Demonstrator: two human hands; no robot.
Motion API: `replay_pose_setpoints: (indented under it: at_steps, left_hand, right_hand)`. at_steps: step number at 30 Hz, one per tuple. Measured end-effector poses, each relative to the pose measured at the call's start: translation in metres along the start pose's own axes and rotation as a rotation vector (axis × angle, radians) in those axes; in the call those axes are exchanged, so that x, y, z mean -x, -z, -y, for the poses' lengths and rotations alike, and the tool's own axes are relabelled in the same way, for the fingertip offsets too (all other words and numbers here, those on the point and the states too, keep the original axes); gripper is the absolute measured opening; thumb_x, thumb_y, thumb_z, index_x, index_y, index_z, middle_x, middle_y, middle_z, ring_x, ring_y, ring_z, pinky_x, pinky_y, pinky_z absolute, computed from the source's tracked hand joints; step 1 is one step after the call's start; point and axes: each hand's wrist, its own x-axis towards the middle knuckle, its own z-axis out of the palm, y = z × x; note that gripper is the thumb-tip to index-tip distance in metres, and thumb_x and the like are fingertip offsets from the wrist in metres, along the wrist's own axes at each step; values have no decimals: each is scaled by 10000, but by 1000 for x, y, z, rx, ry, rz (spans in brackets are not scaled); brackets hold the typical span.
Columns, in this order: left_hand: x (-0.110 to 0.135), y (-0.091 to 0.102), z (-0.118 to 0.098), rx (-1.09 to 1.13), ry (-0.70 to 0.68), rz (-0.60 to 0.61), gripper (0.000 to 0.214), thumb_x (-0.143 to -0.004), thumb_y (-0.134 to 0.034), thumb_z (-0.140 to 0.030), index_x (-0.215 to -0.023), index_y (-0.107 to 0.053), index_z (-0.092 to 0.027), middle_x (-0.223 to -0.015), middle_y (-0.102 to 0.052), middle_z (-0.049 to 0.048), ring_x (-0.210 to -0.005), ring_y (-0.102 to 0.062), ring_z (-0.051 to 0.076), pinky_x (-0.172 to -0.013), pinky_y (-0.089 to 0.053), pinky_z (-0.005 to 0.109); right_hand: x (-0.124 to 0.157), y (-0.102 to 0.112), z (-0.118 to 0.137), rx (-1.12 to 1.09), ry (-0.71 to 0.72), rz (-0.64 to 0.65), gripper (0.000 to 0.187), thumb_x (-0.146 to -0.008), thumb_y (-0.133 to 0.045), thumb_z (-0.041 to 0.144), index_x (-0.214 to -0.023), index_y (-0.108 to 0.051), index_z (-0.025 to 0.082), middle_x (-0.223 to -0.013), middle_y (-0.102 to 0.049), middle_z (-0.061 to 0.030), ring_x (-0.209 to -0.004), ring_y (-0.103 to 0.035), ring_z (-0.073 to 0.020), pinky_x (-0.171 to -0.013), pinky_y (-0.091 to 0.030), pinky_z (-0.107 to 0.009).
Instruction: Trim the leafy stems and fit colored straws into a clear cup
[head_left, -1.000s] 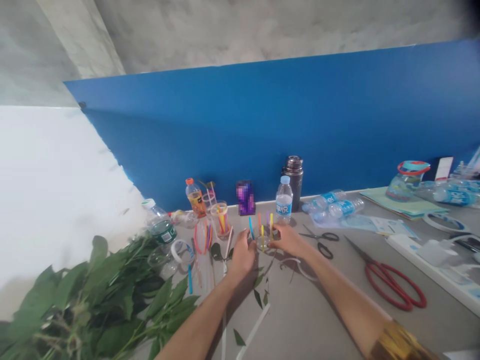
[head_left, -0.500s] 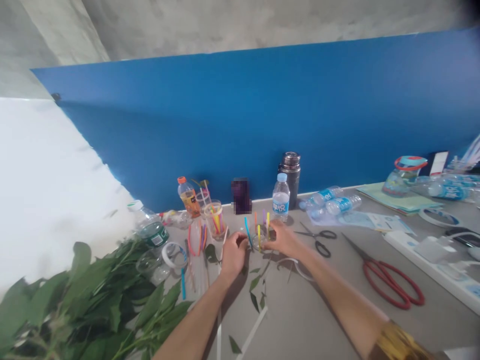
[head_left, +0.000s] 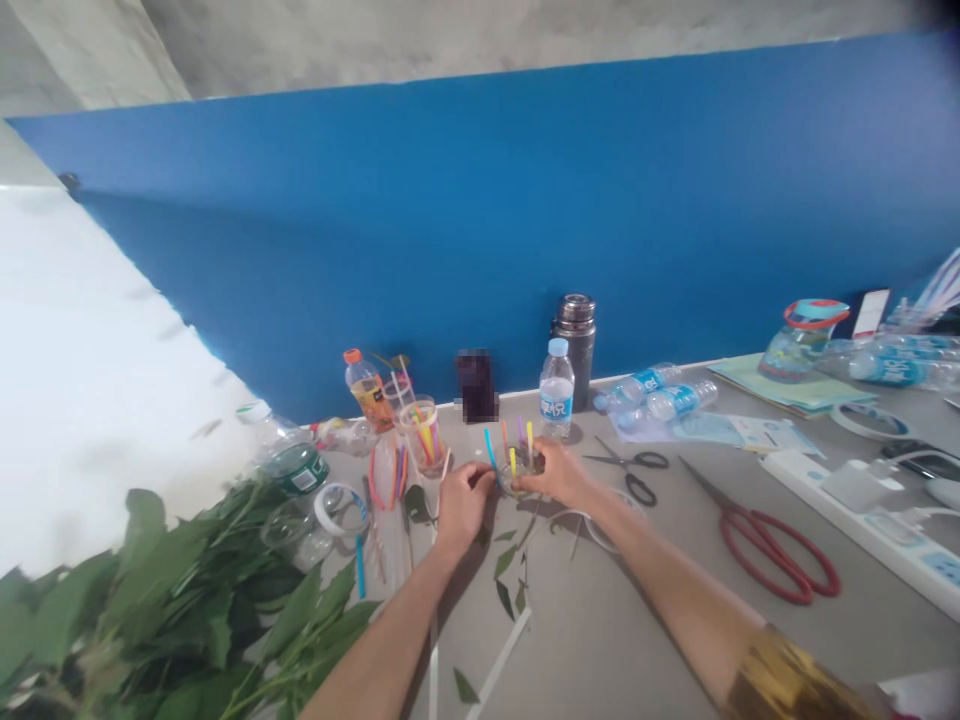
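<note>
**A:** Here we go, both hands closed in around a small clear plastic cup [head_left: 517, 478], right out on the grey tabletop [head_left: 615, 640]!

**B:** Left hand [head_left: 463, 505] clasps one side, right hand [head_left: 551, 472] wraps the other, fingers curled over and hiding much of the rim.

**A:** Thin coloured straws [head_left: 490, 450] poke up from it, blue, yellow, orange, purple; their lower ends are lost behind those fingers.

**B:** Glossy green leafy branches [head_left: 225, 600] spill in at lower left, cut off by the frame.

**A:** That dark upright object [head_left: 475, 385] by the blue wall [head_left: 480, 220]?

**B:** Blurred out, impossible to read! Red-handled scissors [head_left: 765, 548] lie open on the right.
</note>
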Motion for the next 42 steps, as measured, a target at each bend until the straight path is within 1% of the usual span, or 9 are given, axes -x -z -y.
replay_pose_setpoints:
  at_steps: [6,11,16,22,26,31,35,39,42]
  left_hand:
    - [0,0,0,-36,-5,0,168,-815,-611,-239,-771,-764,-187,-811,-791,59,-817,-715,235,-819,-522,348]
    - [2,-1,2,-1,-6,-17,153,-808,-630,-221,-868,-765,-182,-898,-803,68,-865,-724,238,-844,-529,351]
    - [4,1,4,-79,-53,12,176,-850,-580,-221,-855,-751,-177,-884,-795,73,-858,-712,236,-829,-514,350]
    - [0,3,11,-104,-73,-22,188,-861,-562,-231,-856,-746,-194,-913,-794,75,-880,-721,238,-854,-530,359]
    - [-8,12,11,-35,-26,-86,208,-886,-559,-289,-903,-741,-191,-825,-769,65,-764,-725,227,-715,-557,332]
    - [-31,21,3,3,-73,-116,237,-909,-521,-221,-992,-735,-165,-815,-765,64,-703,-720,186,-683,-561,295]
    - [-66,8,4,12,-47,-92,254,-884,-551,-144,-1076,-717,-136,-904,-780,91,-773,-740,192,-727,-585,305]
    - [-97,-9,6,-20,-75,-149,330,-842,-606,-82,-1159,-690,-120,-1085,-761,144,-1032,-733,238,-980,-559,387]
    - [-107,-18,7,-51,-121,-209,431,-871,-602,-96,-1298,-625,-155,-1263,-684,164,-1221,-654,259,-1125,-468,435]
  right_hand:
    - [2,-1,1,-17,-2,-15,372,-683,-873,398,-933,-709,177,-831,-686,-4,-730,-574,-166,-643,-397,-258]
    - [3,0,0,0,11,-33,324,-697,-853,347,-932,-710,175,-864,-695,-19,-763,-588,-182,-682,-432,-274]
    - [6,1,1,-30,41,-73,447,-703,-844,303,-1116,-720,186,-1061,-725,-65,-915,-630,-232,-817,-486,-330]
    - [8,3,-1,15,34,-27,505,-701,-858,299,-1168,-700,192,-1124,-714,-83,-1004,-633,-259,-892,-487,-354]
    - [7,5,-8,26,63,-31,604,-686,-875,303,-1245,-677,193,-1240,-696,-116,-1132,-619,-304,-990,-475,-422]
    - [6,11,-16,29,67,6,658,-705,-713,83,-1347,-656,211,-1287,-698,-114,-1103,-643,-274,-970,-499,-395]
    - [4,14,-23,61,32,-24,688,-693,-546,-19,-1333,-673,198,-1221,-737,-106,-951,-678,-220,-917,-518,-357]
    - [1,17,-28,89,7,-23,587,-737,-490,-37,-1233,-724,174,-1153,-775,-103,-1035,-709,-233,-984,-499,-360]
    - [1,20,-30,129,-2,-58,537,-747,-488,-45,-1162,-747,175,-1147,-782,-98,-1102,-704,-240,-994,-487,-338]
